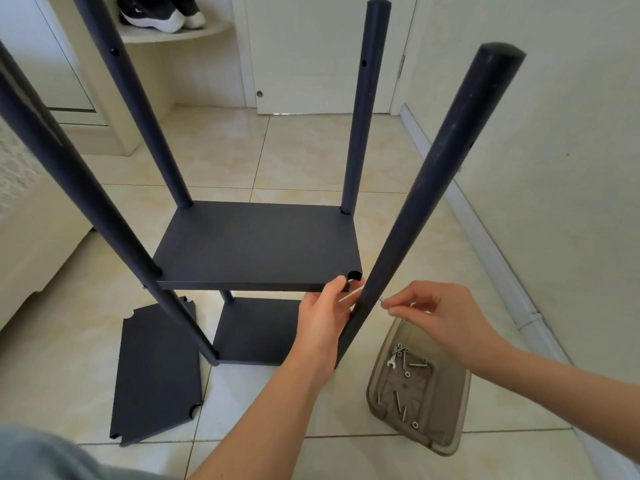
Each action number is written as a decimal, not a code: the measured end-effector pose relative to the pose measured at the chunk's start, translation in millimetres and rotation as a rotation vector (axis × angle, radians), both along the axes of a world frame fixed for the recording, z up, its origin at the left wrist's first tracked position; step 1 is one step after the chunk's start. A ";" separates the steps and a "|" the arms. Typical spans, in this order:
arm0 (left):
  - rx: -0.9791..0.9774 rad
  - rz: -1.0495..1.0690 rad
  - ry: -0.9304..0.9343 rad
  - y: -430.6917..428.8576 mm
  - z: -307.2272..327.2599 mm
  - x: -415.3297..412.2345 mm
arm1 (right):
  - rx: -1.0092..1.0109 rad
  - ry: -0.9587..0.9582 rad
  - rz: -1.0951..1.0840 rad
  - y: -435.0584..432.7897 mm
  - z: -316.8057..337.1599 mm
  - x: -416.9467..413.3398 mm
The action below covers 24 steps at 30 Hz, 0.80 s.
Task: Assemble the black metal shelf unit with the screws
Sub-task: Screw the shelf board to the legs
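Black metal shelf panel (256,244) is gripped at its corner by the left hand (323,315).
Thin silver screw (349,296), pinched by the right hand (426,306), is pointed leftward through the black round post (433,188).

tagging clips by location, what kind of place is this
Most likely a home entryway or hallway: a tiled floor, a white door and sneakers on a built-in corner shelf.

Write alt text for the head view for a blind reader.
A left hand holds the corner of a black shelf beside a leaning black pole while the right hand pinches a screw at it. Spare screws lie in a grey tray.
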<state>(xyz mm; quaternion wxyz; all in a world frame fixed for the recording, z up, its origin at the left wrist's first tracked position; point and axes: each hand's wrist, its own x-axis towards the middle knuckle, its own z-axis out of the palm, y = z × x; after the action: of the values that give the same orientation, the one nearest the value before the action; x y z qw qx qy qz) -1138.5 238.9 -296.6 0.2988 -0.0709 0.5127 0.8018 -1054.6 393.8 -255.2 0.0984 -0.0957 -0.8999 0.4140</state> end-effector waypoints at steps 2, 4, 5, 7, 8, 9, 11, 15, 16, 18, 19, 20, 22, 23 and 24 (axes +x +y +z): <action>-0.004 -0.001 0.003 -0.7 -0.3 0.2 | -0.022 0.011 0.005 -1.0 -0.9 -1.5; -0.012 -0.007 0.006 -1.1 -1.0 -0.1 | -0.067 0.015 0.011 -1.9 -1.6 -2.8; -0.018 -0.009 0.004 -1.4 -1.3 -0.1 | -0.106 0.010 0.013 -2.2 -1.6 -3.3; -0.029 -0.009 -0.003 -1.5 -2.2 -0.2 | -0.156 -0.006 0.016 -1.5 -1.3 -4.0; -0.033 -0.008 -0.006 -1.5 -2.7 -0.4 | -0.152 -0.012 0.018 -1.0 -1.1 -4.6; -0.032 -0.009 -0.009 -1.8 -2.9 -0.5 | -0.140 -0.016 0.023 -0.4 -0.7 -5.2; -0.011 -0.009 -0.019 -2.1 -2.3 -0.7 | -0.132 -0.026 0.033 0.7 -0.8 -6.3; -0.011 -0.020 -0.026 -1.8 -0.6 -0.6 | -0.258 -0.110 0.010 2.9 -0.2 -8.8; -0.019 -0.020 -0.028 -1.3 -1.3 -0.5 | -0.282 -0.128 0.004 3.3 0.3 -9.5; -0.037 -0.019 -0.032 -0.6 -2.8 -0.3 | -0.267 -0.132 0.012 3.6 1.6 -10.7; -0.045 -0.018 -0.034 -0.4 -3.2 -0.6 | -0.242 -0.126 0.027 3.2 2.4 -10.9; -0.042 -0.016 -0.034 -0.3 -3.6 -0.8 | -0.211 -0.121 0.040 2.5 2.7 -10.8; -0.021 -0.015 -0.031 -0.6 -4.4 -1.3 | -0.124 -0.105 0.042 2.0 2.8 -10.9; -0.015 -0.015 -0.029 -0.8 -4.5 -1.3 | -0.089 -0.097 0.036 2.0 3.0 -11.4; -0.014 -0.013 -0.031 -0.8 -4.8 -1.2 | -0.065 -0.091 0.033 1.5 3.4 -12.3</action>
<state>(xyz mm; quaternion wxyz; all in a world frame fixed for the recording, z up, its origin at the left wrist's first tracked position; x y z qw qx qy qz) -1139.6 238.0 -301.4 0.3115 -0.0819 0.5138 0.7951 -1066.9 395.2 -251.8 0.0472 -0.1030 -0.8909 0.4399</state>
